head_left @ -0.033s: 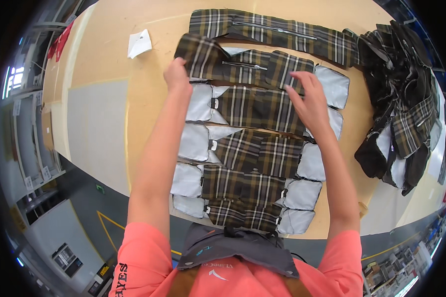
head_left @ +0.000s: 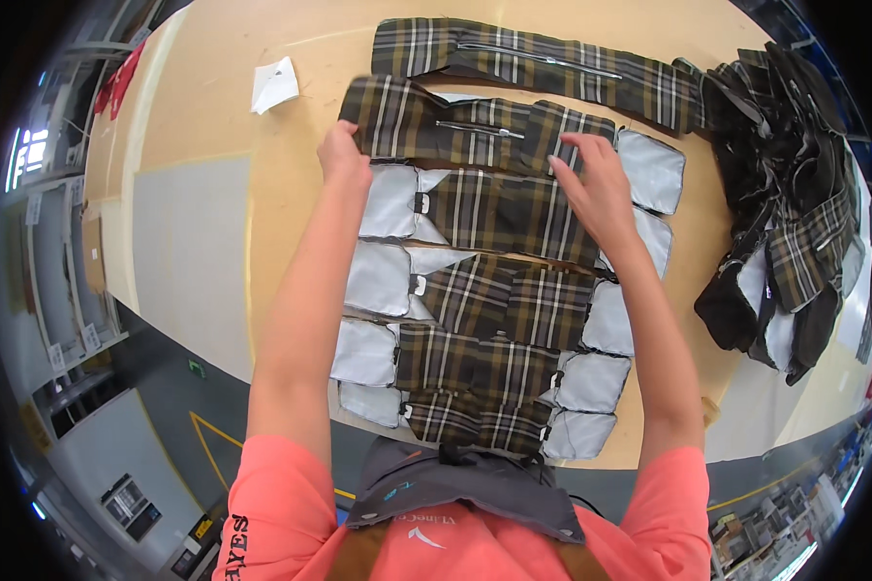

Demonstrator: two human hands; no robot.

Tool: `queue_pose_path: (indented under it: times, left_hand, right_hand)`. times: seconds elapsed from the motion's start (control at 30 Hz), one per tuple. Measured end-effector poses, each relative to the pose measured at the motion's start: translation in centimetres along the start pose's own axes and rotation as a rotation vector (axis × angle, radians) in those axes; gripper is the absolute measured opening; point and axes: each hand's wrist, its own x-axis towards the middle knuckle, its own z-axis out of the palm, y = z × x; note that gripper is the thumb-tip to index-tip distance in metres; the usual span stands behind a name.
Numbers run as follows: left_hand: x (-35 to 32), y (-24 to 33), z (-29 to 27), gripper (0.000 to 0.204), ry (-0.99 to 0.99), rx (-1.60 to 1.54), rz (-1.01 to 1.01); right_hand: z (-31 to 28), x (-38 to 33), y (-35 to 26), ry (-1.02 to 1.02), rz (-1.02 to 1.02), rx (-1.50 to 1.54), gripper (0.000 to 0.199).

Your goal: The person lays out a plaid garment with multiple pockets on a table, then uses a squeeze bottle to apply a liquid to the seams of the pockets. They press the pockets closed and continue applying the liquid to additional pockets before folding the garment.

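Plaid fabric panels in brown, black and white lie in a column of overlapping rows, with silvery lining flaps at their sides. In the farther part, a panel with a short zipper [head_left: 484, 129] has its left flap [head_left: 389, 108] folded inward, plaid side up. My left hand [head_left: 344, 155] is closed on the lower left edge of that flap. Over the panel's right end hovers my right hand [head_left: 594, 189], its thumb and fingers apart and holding nothing. Beside it, a silvery lining flap [head_left: 651, 171] sticks out to the right. Beyond lies a long plaid strip [head_left: 538, 66] with a long zipper.
At the right, a heap of dark and plaid sewn pieces [head_left: 780, 203] covers the table's side. A small white paper piece [head_left: 275, 85] rests on the wooden tabletop [head_left: 291, 194] at the left. The table's rounded near edge runs close to my apron [head_left: 455, 489].
The plaid flap under my left hand has come down flatter, and that hand has moved slightly left and nearer. My right hand has shifted a little to the left.
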Motion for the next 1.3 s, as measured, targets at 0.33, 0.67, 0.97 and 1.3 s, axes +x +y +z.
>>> queue_pose_path:
  times: [0.33, 0.67, 0.97, 1.3]
  left_hand:
    - [-0.6, 0.2, 0.9, 0.033, -0.142, 0.472, 0.308]
    - [1.5, 0.2, -0.6, 0.030, 0.042, 1.126, 0.554]
    - [-4.9, -1.1, -0.3, 0.030, -0.200, 1.036, 1.026]
    - [-16.0, -10.9, -0.2, 0.039, -0.704, 1.479, 0.965]
  right_hand:
    - [6.9, 2.7, 2.6, -0.069, -0.088, -0.478, 0.024]
    - [-4.2, -2.5, 10.9, 0.385, 0.443, 0.304, 0.040]
    - [-4.9, -5.2, 2.8, 0.223, 0.396, -0.124, 0.033]
    - [6.4, -8.2, -2.5, -0.144, 0.032, -0.242, 0.025]
